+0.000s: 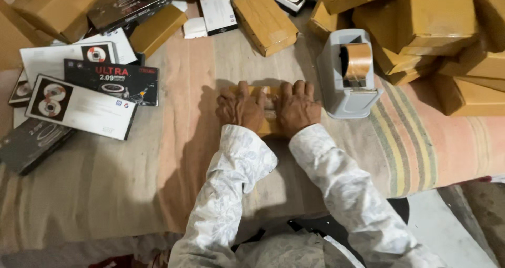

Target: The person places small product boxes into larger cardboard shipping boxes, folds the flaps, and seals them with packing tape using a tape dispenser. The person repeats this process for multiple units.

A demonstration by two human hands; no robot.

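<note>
**Both Hands Press a Small Carton Flat at Mid-Table**

While stacks crowd the far edge, the left hand [241,108] and right hand [297,107] lie side by side, palms down, fingers released and spread flat over a small brown box [269,125] on the striped cloth [158,184]. A grey tape dispenser [349,76] stands just right of the right hand. Printed product boxes [79,106] fan out to the left, brown cartons [442,31] pile up at right; bare cloth lies open toward the near edge.

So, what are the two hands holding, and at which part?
Both the left hand and right hand press flat on top of a small brown box; nothing is lifted.
</note>
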